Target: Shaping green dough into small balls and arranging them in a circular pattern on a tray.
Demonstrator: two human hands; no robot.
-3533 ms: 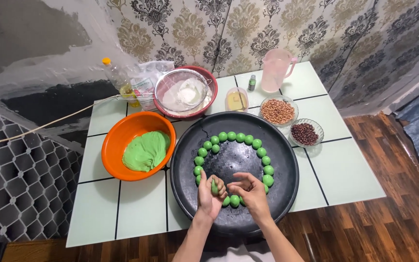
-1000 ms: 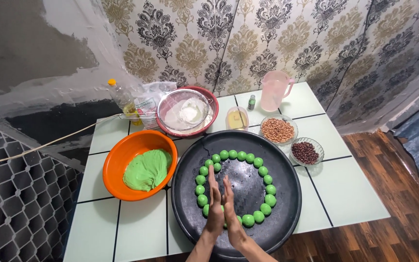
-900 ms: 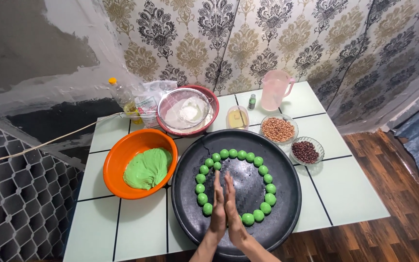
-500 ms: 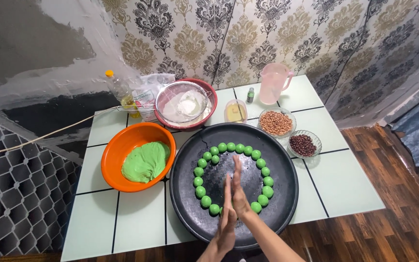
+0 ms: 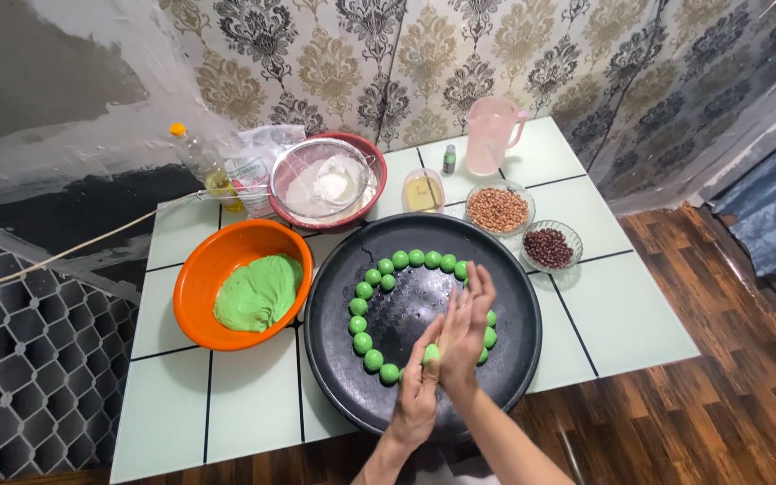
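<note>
Dough ball (image 5: 430, 353) sits squeezed between my flat palms, left hand (image 5: 421, 388) against right hand (image 5: 465, 325), fingers straight and together, above the black tray (image 5: 334, 287) ringed with green balls (image 5: 368, 305).

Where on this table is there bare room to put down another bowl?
Bare tabletop lies right of the black tray, and a front-left patch below the orange bowl. The back edge is crowded: sieve bowl, pitcher, small dishes.

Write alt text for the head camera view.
Two hands, left hand and right hand, press a green dough ball between their palms above a round black tray ringed with green balls. An orange bowl of green dough sits to its left.
</note>
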